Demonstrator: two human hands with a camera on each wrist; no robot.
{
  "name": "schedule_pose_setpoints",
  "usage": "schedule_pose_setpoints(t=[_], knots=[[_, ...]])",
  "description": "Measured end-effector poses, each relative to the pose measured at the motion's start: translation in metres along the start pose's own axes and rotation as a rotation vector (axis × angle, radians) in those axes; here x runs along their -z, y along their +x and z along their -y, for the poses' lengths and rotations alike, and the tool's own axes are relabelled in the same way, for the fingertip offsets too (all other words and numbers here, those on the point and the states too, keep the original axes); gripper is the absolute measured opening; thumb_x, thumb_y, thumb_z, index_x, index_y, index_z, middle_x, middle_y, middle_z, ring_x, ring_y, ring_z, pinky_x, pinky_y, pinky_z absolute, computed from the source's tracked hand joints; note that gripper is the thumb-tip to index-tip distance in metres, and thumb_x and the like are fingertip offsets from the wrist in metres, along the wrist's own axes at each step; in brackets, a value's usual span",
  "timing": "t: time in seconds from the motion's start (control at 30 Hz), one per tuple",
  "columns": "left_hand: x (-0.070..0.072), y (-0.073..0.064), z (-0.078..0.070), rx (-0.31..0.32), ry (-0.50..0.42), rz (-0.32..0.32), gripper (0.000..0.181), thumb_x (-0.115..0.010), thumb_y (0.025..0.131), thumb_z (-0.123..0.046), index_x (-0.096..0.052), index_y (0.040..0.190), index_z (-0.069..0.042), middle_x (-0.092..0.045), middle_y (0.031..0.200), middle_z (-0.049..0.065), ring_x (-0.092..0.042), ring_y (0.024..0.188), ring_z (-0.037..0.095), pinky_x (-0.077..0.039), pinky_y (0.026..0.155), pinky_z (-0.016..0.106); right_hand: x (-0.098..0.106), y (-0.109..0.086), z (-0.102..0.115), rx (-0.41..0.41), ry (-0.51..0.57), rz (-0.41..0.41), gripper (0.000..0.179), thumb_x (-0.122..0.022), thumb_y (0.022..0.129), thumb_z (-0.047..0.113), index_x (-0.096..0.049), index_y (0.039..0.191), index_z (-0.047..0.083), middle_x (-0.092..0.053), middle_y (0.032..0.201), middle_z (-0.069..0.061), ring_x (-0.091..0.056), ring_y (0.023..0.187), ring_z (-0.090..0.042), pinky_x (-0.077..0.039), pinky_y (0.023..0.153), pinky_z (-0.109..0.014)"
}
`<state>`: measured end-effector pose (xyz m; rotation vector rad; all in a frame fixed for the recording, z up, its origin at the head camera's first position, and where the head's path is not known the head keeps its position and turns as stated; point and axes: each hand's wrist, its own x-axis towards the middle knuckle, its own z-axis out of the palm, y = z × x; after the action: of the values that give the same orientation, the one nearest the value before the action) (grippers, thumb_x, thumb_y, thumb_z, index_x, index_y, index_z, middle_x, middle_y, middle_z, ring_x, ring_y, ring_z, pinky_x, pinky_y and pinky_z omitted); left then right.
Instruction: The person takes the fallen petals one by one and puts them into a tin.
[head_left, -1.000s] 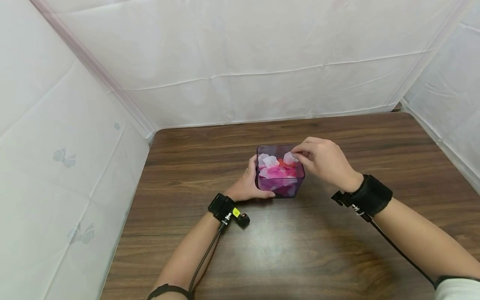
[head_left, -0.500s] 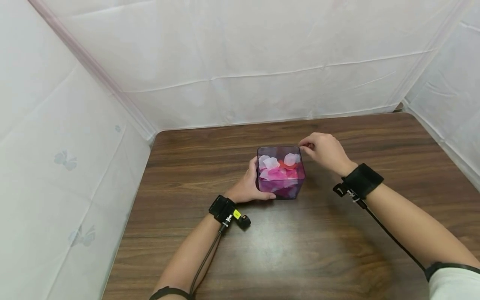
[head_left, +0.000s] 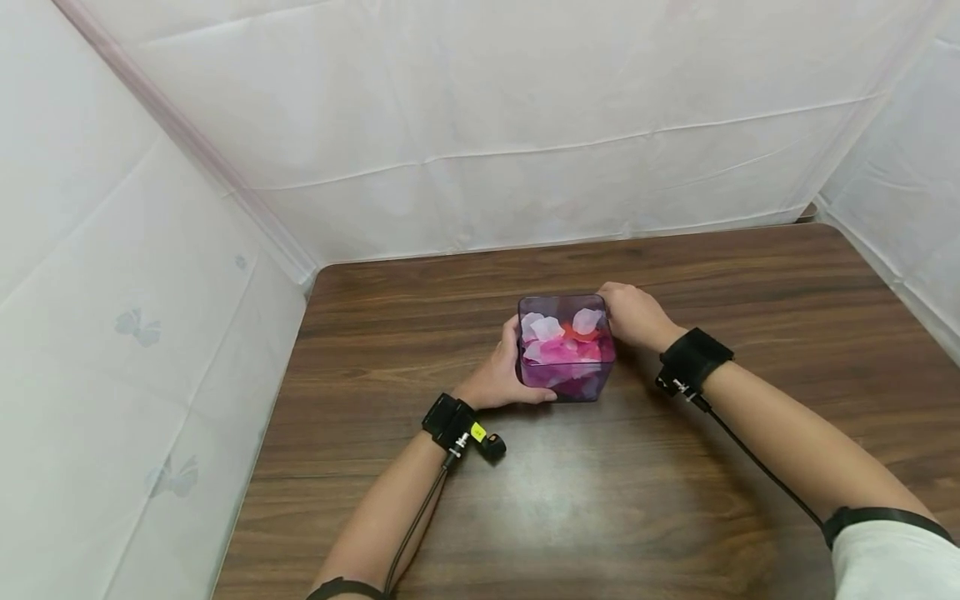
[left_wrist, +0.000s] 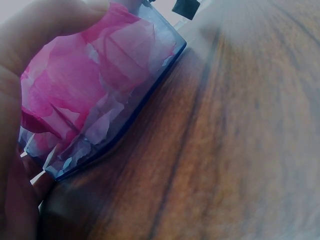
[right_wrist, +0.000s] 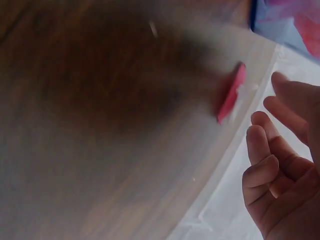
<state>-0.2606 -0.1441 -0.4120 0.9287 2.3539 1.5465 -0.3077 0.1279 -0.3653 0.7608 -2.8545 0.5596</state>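
A clear purple square box (head_left: 555,305) stands on the table, filled with pink, white and red artificial petals (head_left: 558,347). My left hand (head_left: 502,377) grips its left side, thumb across the front wall. In the left wrist view pink petals (left_wrist: 67,82) show through that wall under the thumb. My right hand (head_left: 639,318) is at the far right corner of the box, fingertips hidden in the head view. The right wrist view shows its fingers (right_wrist: 257,140) loosely bent with nothing between them, close to a lone red petal (right_wrist: 232,94) lying on the table.
The dark wood-grain table (head_left: 375,333) has rounded far corners. White sheeting (head_left: 450,100) hangs behind it and along both sides. Each wrist wears a black camera band (head_left: 696,358) with a cable running up the forearm.
My right hand lets go of a pale petal in the box, draws back from the opening and moves down behind the far right corner. My left hand keeps its grip on the box.
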Motion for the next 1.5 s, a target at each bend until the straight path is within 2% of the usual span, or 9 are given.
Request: schedule_pose_setpoints(t=[0.3, 0.47, 0.57, 0.73, 0.87, 1.1, 1.23, 1.37, 1.5], knots=[[-0.001, 0.003, -0.002, -0.029, 0.006, -0.002, 0.127, -0.096, 0.066, -0.015, -0.004, 0.154, -0.020, -0.033, 0.148, 0.006, -0.038, 0.135, 0.018, -0.031, 0.115, 0.040, -0.006, -0.003, 0.000, -0.070, -0.039, 0.029, 0.003, -0.063, 0.089, 0.003, -0.064, 0.090, 0.000, -0.066, 0.091, -0.015, -0.068, 0.087, -0.035, -0.056, 0.069, -0.055], [0.004, -0.002, -0.025, -0.030, -0.008, 0.014, 0.121, -0.092, 0.069, -0.009, -0.006, 0.153, -0.007, -0.034, 0.147, 0.013, -0.039, 0.134, 0.022, -0.031, 0.116, 0.042, -0.004, -0.003, 0.001, -0.073, -0.057, 0.014, 0.005, -0.062, 0.088, 0.001, -0.064, 0.084, -0.001, -0.067, 0.085, -0.016, -0.068, 0.084, -0.037, -0.056, 0.066, -0.056], [0.006, -0.004, -0.035, -0.018, -0.013, 0.029, 0.119, -0.091, 0.070, -0.009, -0.006, 0.153, -0.004, -0.033, 0.147, 0.014, -0.038, 0.135, 0.022, -0.031, 0.116, 0.042, -0.002, -0.005, 0.000, -0.067, -0.055, -0.029, 0.008, -0.060, 0.089, -0.001, -0.067, 0.085, -0.002, -0.068, 0.085, -0.016, -0.069, 0.083, -0.036, -0.055, 0.066, -0.055], [0.007, -0.005, -0.039, -0.020, -0.022, 0.036, 0.119, -0.091, 0.071, -0.008, -0.005, 0.153, -0.003, -0.033, 0.147, 0.015, -0.038, 0.135, 0.023, -0.030, 0.116, 0.043, 0.008, -0.009, -0.003, -0.055, -0.010, -0.158, 0.012, -0.065, 0.092, 0.003, -0.075, 0.098, 0.000, -0.071, 0.094, -0.016, -0.067, 0.083, -0.030, -0.055, 0.071, -0.050], [0.007, -0.005, -0.038, -0.036, -0.033, 0.032, 0.119, -0.091, 0.071, -0.007, -0.005, 0.153, -0.006, -0.034, 0.147, 0.015, -0.038, 0.135, 0.022, -0.031, 0.116, 0.042, 0.023, -0.012, -0.004, -0.062, 0.030, -0.269, 0.011, -0.072, 0.093, 0.007, -0.075, 0.100, 0.001, -0.071, 0.094, -0.014, -0.065, 0.080, -0.027, -0.053, 0.069, -0.046], [0.008, -0.005, -0.031, -0.026, -0.026, 0.040, 0.121, -0.091, 0.071, -0.011, -0.004, 0.154, -0.012, -0.033, 0.148, 0.013, -0.038, 0.135, 0.023, -0.031, 0.116, 0.043, 0.051, -0.026, 0.006, 0.010, 0.072, -0.431, 0.010, -0.073, 0.091, 0.003, -0.075, 0.101, 0.001, -0.069, 0.091, -0.013, -0.063, 0.076, -0.024, -0.048, 0.066, -0.039], [0.009, -0.006, -0.030, -0.019, -0.019, 0.037, 0.121, -0.092, 0.071, -0.012, -0.004, 0.154, -0.012, -0.033, 0.148, 0.013, -0.038, 0.135, 0.021, -0.031, 0.116, 0.041, 0.062, -0.033, 0.021, 0.061, 0.080, -0.480, 0.013, -0.074, 0.090, 0.003, -0.075, 0.103, 0.002, -0.069, 0.091, -0.010, -0.062, 0.076, -0.021, -0.047, 0.067, -0.034], [0.010, -0.007, -0.035, -0.011, -0.021, 0.038, 0.120, -0.091, 0.071, -0.010, -0.004, 0.154, -0.009, -0.033, 0.148, 0.014, -0.038, 0.135, 0.024, -0.030, 0.116, 0.044, 0.068, -0.036, 0.041, 0.151, 0.088, -0.512, 0.015, -0.076, 0.088, 0.001, -0.075, 0.103, 0.002, -0.070, 0.090, -0.008, -0.059, 0.074, -0.017, -0.044, 0.067, -0.029], [0.009, -0.007, -0.034, -0.010, -0.031, 0.032, 0.120, -0.091, 0.071, -0.009, -0.004, 0.153, -0.009, -0.033, 0.147, 0.014, -0.037, 0.135, 0.024, -0.030, 0.116, 0.044, 0.069, -0.038, 0.061, 0.243, 0.109, -0.511, 0.018, -0.078, 0.085, -0.002, -0.074, 0.102, 0.002, -0.071, 0.090, -0.006, -0.059, 0.074, -0.016, -0.043, 0.067, -0.025]])
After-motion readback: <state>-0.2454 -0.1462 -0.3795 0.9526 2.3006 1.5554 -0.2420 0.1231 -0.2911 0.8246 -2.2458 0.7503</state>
